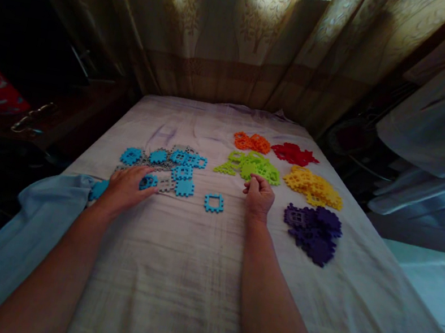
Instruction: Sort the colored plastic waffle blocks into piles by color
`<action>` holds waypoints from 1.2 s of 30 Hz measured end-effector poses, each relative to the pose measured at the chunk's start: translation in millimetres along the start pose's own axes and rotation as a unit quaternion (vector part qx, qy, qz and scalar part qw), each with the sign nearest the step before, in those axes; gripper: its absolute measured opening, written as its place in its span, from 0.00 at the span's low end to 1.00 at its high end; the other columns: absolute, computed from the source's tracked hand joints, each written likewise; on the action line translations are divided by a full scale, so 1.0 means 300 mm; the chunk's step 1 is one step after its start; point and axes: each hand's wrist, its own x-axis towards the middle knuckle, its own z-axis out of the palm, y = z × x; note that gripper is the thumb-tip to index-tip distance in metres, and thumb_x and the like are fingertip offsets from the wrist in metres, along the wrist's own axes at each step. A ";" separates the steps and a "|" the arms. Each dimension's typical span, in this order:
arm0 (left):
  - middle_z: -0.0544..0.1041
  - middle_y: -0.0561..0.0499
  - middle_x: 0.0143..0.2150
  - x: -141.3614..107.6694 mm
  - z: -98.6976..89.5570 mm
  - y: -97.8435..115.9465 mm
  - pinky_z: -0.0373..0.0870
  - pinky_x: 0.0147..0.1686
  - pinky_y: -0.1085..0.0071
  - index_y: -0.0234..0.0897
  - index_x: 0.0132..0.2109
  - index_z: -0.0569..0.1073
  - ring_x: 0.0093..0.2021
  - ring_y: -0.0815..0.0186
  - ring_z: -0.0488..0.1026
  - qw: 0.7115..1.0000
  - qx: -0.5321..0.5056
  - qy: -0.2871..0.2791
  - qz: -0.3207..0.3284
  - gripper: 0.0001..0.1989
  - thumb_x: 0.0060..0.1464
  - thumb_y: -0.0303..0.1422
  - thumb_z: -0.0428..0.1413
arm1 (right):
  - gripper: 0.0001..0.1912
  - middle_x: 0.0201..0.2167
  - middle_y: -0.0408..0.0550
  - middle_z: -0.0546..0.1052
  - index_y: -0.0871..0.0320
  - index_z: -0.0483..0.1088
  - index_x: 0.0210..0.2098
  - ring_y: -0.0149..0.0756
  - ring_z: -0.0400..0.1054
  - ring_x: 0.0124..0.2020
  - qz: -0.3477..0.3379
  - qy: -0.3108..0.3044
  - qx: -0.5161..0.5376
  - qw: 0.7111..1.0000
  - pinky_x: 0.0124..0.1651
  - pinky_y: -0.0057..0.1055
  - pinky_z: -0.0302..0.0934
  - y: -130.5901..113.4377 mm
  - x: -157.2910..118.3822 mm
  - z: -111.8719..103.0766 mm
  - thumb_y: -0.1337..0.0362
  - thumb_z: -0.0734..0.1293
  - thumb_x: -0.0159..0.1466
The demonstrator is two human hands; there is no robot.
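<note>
My left hand [126, 187] reaches over the left side of a mixed pile of blue pieces [184, 158] and grey pieces [165, 184]. Its thumb and fingers curve around a round blue piece [148, 181]; whether they grip it is unclear. My right hand [259, 196] is curled closed just in front of the lime green pile [254, 166], and anything inside it is hidden. Between the hands, a square blue frame piece [214, 203] lies alone on the sheet.
Orange pieces [252, 142] and red pieces [294, 154] lie at the back right. Yellow pieces [313, 187] and dark purple pieces [313, 231] are nearer on the right. Blue cloth [55, 200] lies along the left edge, and a curtain [234, 48] hangs behind.
</note>
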 end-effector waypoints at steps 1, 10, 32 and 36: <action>0.70 0.43 0.64 0.002 -0.007 -0.026 0.59 0.62 0.50 0.41 0.62 0.68 0.64 0.48 0.65 0.999 0.016 -0.029 -0.013 0.28 0.55 0.42 0.56 | 0.15 0.17 0.38 0.72 0.60 0.74 0.33 0.26 0.61 0.16 0.000 -0.001 0.000 1.000 0.21 0.24 0.56 0.000 0.000 0.000 0.56 0.63 0.54; 0.70 0.39 0.64 0.001 -0.027 -0.061 0.59 0.61 0.49 0.37 0.64 0.67 0.62 0.46 0.67 0.995 0.067 -0.072 -0.031 0.30 0.56 0.41 0.53 | 0.16 0.17 0.38 0.72 0.59 0.74 0.33 0.26 0.61 0.16 -0.003 -0.005 -0.007 1.000 0.20 0.23 0.56 0.006 0.002 -0.004 0.55 0.63 0.52; 0.76 0.43 0.57 0.005 -0.009 0.025 0.62 0.60 0.56 0.38 0.60 0.71 0.56 0.51 0.72 1.000 -0.005 -0.025 -0.006 0.27 0.54 0.40 0.55 | 0.16 0.17 0.38 0.72 0.59 0.74 0.33 0.27 0.62 0.16 -0.005 -0.009 -0.016 1.000 0.21 0.24 0.56 0.003 -0.001 -0.002 0.54 0.63 0.52; 0.76 0.44 0.57 0.008 -0.013 0.018 0.62 0.61 0.56 0.39 0.58 0.73 0.57 0.52 0.71 1.000 -0.030 -0.006 0.005 0.25 0.55 0.40 0.55 | 0.17 0.17 0.38 0.72 0.59 0.74 0.33 0.27 0.62 0.16 -0.006 -0.009 -0.019 1.000 0.21 0.24 0.56 0.004 -0.001 -0.001 0.53 0.63 0.52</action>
